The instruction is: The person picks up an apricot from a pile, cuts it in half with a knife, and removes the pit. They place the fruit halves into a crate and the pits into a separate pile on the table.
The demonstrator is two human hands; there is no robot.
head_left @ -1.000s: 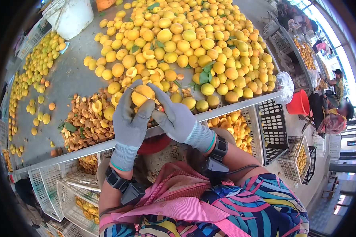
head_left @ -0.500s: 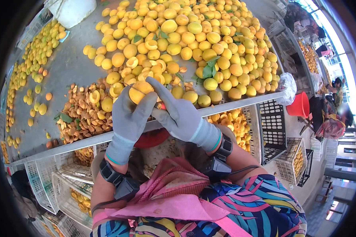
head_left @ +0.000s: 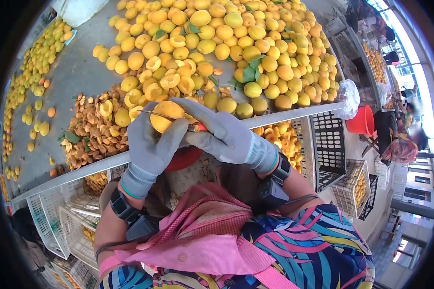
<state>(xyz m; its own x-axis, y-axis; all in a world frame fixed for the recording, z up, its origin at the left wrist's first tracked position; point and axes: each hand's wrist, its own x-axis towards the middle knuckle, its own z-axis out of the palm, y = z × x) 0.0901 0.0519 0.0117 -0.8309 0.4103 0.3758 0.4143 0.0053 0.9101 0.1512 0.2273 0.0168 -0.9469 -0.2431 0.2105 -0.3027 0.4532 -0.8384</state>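
Plainly, apricot [head_left: 162, 126] between left fingers [head_left: 175, 131], knife blade [head_left: 158, 114] across it

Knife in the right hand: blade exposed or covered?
Exposed: the thin blade lies across the yellow fruit, red handle in the right hand. Can't tell if it's cutting in.

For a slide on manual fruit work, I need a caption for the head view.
A gloved left hand holds a yellow fruit while the right hand grips a red-handled knife across it.

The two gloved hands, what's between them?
In the head view, a yellow fruit with a thin knife blade across it is between the left hand and the right hand.
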